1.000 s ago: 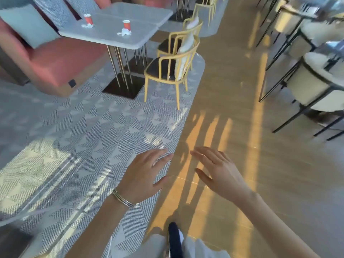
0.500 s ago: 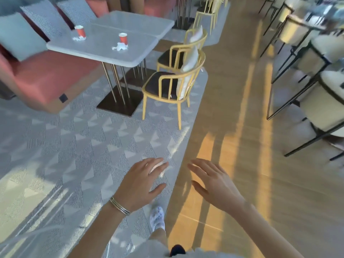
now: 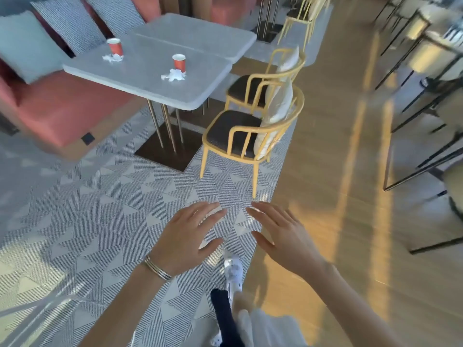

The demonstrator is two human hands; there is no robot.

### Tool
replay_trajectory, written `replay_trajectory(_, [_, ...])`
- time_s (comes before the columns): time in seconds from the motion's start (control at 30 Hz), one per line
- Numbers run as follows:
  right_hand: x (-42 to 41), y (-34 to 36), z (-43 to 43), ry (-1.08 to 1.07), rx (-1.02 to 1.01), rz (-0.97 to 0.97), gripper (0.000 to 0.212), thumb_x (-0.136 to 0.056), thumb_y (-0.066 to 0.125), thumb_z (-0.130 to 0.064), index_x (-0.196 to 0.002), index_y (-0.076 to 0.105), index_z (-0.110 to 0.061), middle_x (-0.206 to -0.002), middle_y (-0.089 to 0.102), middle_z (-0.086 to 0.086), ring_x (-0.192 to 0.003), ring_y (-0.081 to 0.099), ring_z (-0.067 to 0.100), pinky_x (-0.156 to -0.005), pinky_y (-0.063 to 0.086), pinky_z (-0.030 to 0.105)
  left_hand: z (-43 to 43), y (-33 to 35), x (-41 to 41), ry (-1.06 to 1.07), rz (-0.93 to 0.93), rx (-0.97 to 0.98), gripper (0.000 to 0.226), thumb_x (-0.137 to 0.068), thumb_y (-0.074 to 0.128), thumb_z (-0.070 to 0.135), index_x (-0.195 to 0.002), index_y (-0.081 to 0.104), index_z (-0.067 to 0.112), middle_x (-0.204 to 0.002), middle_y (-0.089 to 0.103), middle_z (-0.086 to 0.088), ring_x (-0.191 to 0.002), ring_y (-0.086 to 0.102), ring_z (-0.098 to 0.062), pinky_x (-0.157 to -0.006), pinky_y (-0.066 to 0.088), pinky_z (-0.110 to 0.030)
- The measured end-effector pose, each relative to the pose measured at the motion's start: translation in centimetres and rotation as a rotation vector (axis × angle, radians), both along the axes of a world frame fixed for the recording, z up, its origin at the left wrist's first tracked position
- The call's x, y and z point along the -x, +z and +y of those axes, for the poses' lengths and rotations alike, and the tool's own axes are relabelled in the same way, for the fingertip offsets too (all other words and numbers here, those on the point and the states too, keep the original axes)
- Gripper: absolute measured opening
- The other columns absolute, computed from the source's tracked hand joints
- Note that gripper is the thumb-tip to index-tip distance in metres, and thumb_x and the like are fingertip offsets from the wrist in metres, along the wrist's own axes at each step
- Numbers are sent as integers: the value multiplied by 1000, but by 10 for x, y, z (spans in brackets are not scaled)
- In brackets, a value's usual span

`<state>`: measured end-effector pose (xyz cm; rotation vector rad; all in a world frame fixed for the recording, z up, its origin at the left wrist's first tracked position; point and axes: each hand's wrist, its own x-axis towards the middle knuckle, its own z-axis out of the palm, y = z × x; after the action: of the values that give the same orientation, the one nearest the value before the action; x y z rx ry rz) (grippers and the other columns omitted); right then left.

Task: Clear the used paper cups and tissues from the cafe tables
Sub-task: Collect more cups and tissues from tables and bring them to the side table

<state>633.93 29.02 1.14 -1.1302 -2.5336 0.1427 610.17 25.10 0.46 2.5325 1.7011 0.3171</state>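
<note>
Two red paper cups stand on a grey cafe table (image 3: 195,96) ahead to the left. The nearer cup (image 3: 179,62) has a crumpled white tissue (image 3: 174,75) in front of it. The farther cup (image 3: 115,46) has a second tissue (image 3: 112,57) beside it. My left hand (image 3: 186,236) and my right hand (image 3: 283,234) hover side by side over the floor, well short of the table, fingers spread, both holding nothing. A bracelet circles my left wrist.
Two yellow chairs (image 3: 240,136) with white cushions stand at the table's right side. A red bench (image 3: 57,113) with pillows runs along its left. Black-framed chairs (image 3: 426,121) line the right of a wooden aisle. Patterned carpet lies underfoot.
The table, cups and chairs have drawn closer and lower in view as I walk toward them. Both hands stay open in front of me. My foot has stepped forward.
</note>
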Motion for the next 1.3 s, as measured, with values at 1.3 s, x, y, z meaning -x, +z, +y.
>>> replay_trajectory(1.3, [308, -19, 530, 116, 180, -41, 46, -89, 57, -31, -132, 48, -22, -136, 50, -3, -126, 45, 15, -103, 35, 32, 510, -1, 301, 159, 12, 49, 56, -86, 36, 53, -128, 53, 20, -129, 56, 1, -115, 54, -17, -92, 46, -35])
